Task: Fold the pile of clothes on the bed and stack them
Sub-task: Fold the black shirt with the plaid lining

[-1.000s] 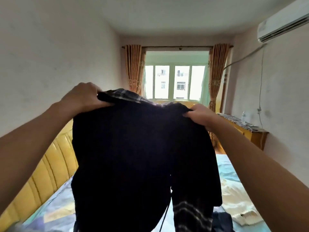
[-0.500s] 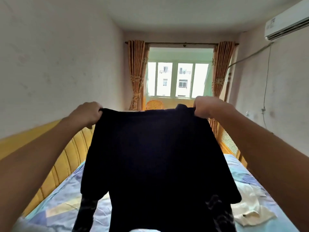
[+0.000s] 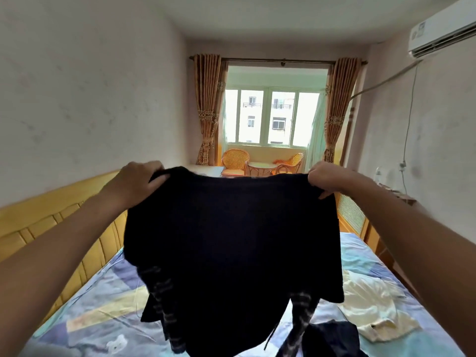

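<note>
I hold a black garment (image 3: 231,243) spread wide in the air above the bed (image 3: 98,313). My left hand (image 3: 139,181) grips its upper left corner and my right hand (image 3: 327,179) grips its upper right corner. Striped sleeves hang down below the dark body on both sides. A cream garment (image 3: 373,307) lies crumpled on the bed at the right. Another dark piece of clothing (image 3: 332,338) lies at the bottom right, partly hidden behind the held garment.
A yellow padded headboard (image 3: 51,228) runs along the bed's left side. A wooden cabinet (image 3: 360,225) stands by the right wall. Wicker chairs (image 3: 235,161) and a small table sit by the far window. An air conditioner (image 3: 443,29) hangs at the upper right.
My hands have moved apart and stretched the black garment flat. The view has tilted down a little, showing more of the bed and the clothes on it.
</note>
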